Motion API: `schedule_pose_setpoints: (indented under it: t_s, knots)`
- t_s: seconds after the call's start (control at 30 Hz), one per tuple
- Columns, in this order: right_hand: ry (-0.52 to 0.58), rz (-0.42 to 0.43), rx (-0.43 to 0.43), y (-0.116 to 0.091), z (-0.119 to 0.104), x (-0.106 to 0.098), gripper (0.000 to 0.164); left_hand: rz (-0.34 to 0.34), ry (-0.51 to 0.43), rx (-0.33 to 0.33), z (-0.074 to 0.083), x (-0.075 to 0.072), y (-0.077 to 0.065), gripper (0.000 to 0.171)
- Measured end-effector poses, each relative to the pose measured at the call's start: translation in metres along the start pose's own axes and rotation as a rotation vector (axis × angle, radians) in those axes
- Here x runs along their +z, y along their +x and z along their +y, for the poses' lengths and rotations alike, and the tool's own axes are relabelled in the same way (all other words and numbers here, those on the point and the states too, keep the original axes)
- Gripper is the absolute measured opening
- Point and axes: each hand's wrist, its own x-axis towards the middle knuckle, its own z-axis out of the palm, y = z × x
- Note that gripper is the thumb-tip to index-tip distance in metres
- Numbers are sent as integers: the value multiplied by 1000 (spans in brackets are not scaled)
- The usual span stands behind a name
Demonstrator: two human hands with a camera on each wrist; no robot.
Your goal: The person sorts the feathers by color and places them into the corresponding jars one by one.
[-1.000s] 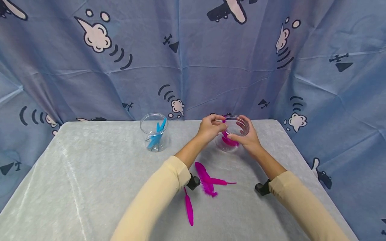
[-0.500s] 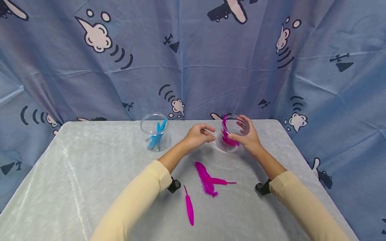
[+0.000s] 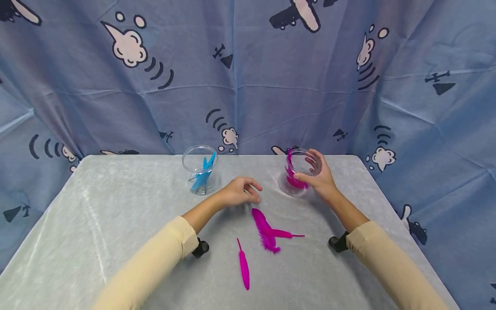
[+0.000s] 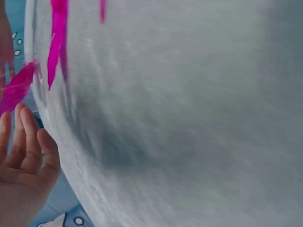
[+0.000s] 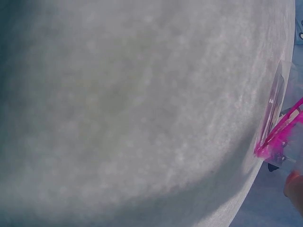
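My right hand (image 3: 322,177) grips a clear plastic cup (image 3: 293,190) near its rim at the back right, thumb in front and fingers behind. Magenta feathers (image 3: 295,180) stand inside that cup; the right wrist view shows their pink tufts (image 5: 274,146) through its wall. My left hand (image 3: 241,191) hovers over the table with fingers loosely bent and nothing between them. Just in front of it lie crossed magenta feathers (image 3: 267,230), one broad and fluffy, one slim. A single slim magenta feather (image 3: 244,269) lies nearer the front. The left wrist view has the left hand (image 4: 28,156) at its lower left.
Another clear cup (image 3: 199,161), with blue feathers (image 3: 203,174) leaning in it, stands at the back, left of my left hand. A pale grey cloth covers the table (image 3: 128,232). Behind its back edge hangs a blue patterned curtain (image 3: 248,77).
My left hand has drawn away from the right cup's rim, moving left and toward me. The right hand has kept its grip on the cup, and the loose feathers have not moved.
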Motion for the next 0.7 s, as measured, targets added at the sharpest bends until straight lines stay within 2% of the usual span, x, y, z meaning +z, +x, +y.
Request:
schedule_pose_setpoints:
  t_s: [0.17,0.33,0.47,0.7]
  knots:
    - [0,0,3,0,-1,0,91,-101,7,53,-9,-5,-16,33]
    - [-1,-1,9,0,-1,1,90,-210,-31,104,-21,-6,-31,32]
    - [2,0,7,0,-1,2,90,-235,-39,131,-29,-3,-42,31]
    - [-3,2,6,-1,-2,3,91,-263,-64,140,-40,4,-57,30]
